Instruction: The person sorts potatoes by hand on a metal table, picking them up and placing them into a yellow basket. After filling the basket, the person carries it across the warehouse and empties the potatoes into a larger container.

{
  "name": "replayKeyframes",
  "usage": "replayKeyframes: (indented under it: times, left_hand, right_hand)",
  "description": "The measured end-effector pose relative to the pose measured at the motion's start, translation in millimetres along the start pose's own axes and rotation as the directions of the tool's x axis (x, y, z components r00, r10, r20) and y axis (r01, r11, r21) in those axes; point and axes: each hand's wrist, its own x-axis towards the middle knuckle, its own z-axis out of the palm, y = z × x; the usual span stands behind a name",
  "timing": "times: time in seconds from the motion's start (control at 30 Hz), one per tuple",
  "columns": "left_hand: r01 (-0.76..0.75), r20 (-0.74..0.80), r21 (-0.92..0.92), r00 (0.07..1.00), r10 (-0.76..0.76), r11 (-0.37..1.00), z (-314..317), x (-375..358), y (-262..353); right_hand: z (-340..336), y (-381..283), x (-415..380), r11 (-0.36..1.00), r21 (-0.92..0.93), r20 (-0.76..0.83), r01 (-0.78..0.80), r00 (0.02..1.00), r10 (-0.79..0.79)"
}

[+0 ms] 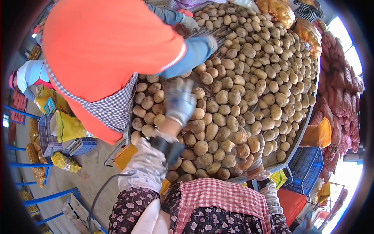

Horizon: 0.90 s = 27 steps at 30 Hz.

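Potatoes cover a large metal-rimmed sorting table in front of me. My left hand, in a pale work glove, reaches over the potatoes on the left side. Its fingers are smeared by motion, and I cannot make out whether it holds one. At the near edge, my right hand is gloved and lies against several potatoes. Those potatoes hide most of its fingers, so its grip does not show. Both wrists carry dark strapped devices.
A co-worker in orange leans over the table's left side, gloved hands among potatoes. Blue crates stand at right beside stacked red sacks. Orange bags line the far rim. Crates and yellow bags stand left.
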Motion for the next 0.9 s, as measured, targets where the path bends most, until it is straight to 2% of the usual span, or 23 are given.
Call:
replayKeyframes:
  times: [0.03,0.1,0.13,0.2,0.23,0.3,0.37,0.43,0.5,0.53,0.57,0.63,0.67,0.7,0.73,0.77,0.8,0.87,0.9]
  left_hand:
    - [0.05,-0.02,0.22,0.999,-0.047,0.974,7,0,-30]
    - [0.001,0.193,0.339,0.979,-0.071,0.941,17,6,-60]
    - [-0.008,0.198,0.338,0.978,-0.063,0.941,18,9,-62]
    - [0.04,0.469,0.268,0.867,-0.167,0.962,-1,24,-46]
    - [0.037,0.471,0.266,0.867,-0.163,0.963,1,24,-48]
    - [0.13,0.52,0.107,0.838,-0.167,0.986,2,22,-56]
    - [0.086,0.548,0.093,0.828,-0.123,0.992,4,23,-59]
    - [-0.008,0.541,0.157,0.837,-0.079,0.988,5,21,-60]
    - [0.021,0.483,0.121,0.872,-0.077,0.992,2,23,-59]
    - [0.013,0.413,0.161,0.908,-0.079,0.987,3,25,-59]
    - [0.007,0.344,0.197,0.936,-0.076,0.98,6,25,-58]
    - [0.118,0.035,0.08,0.992,-0.121,0.99,-4,43,-64]
    - [0.142,-0.1,0.04,0.985,-0.138,0.989,2,53,-77]
    - [0.115,-0.09,0.026,0.99,-0.112,0.993,2,67,-85]
    - [0.154,0.138,0.174,0.974,-0.179,0.973,8,83,-88]
    - [0.153,0.345,0.324,0.9,-0.268,0.934,13,98,-90]
    - [0.154,0.341,0.325,0.901,-0.268,0.933,19,112,-93]
    - [0.18,0.593,0.37,0.71,-0.381,0.911,34,134,-96]
    - [0.211,0.666,0.395,0.605,-0.437,0.894,30,147,-90]
  right_hand:
    - [-3,-1,0,1.0,0.005,-0.001,0.003,1.0,-0.003]
    - [-11,-3,1,1.0,0.002,0.028,-0.02,0.999,0.02]
    - [-9,-1,1,1.0,0.009,0.027,-0.015,1.0,0.015]
    - [1,3,3,0.999,-0.027,-0.032,-0.046,0.998,0.046]
    - [0,2,3,0.999,-0.025,-0.034,-0.043,0.999,0.042]
    - [-2,3,2,0.999,0.014,0.059,-0.053,0.997,0.052]
    - [8,3,-2,1.0,-0.002,-0.004,-0.026,1.0,0.026]
    - [6,6,-4,1.0,-0.022,-0.068,-0.009,0.998,0.007]
    - [1,6,3,0.997,-0.041,-0.097,0.059,0.993,-0.062]
    - [0,9,8,0.99,-0.075,-0.169,0.118,0.977,-0.129]
    - [-2,6,7,0.99,-0.075,-0.172,0.121,0.976,-0.132]
    - [-13,3,-3,1.0,-0.021,-0.06,0.019,0.998,-0.02]
    - [-16,5,-9,1.0,-0.017,-0.078,0.018,0.997,-0.019]
    - [-18,4,-12,0.999,-0.035,-0.086,0.014,0.996,-0.017]
    - [-17,2,-10,0.998,-0.057,-0.082,0.011,0.997,-0.016]
    - [-16,0,-7,0.997,-0.077,-0.074,0.009,0.997,-0.015]
    - [-20,0,-4,0.998,-0.062,-0.015,0.003,1.0,-0.004]
    - [-6,3,-2,0.998,-0.045,-0.065,0.032,0.997,-0.035]
    - [1,6,-3,0.998,-0.027,-0.122,0.058,0.991,-0.061]
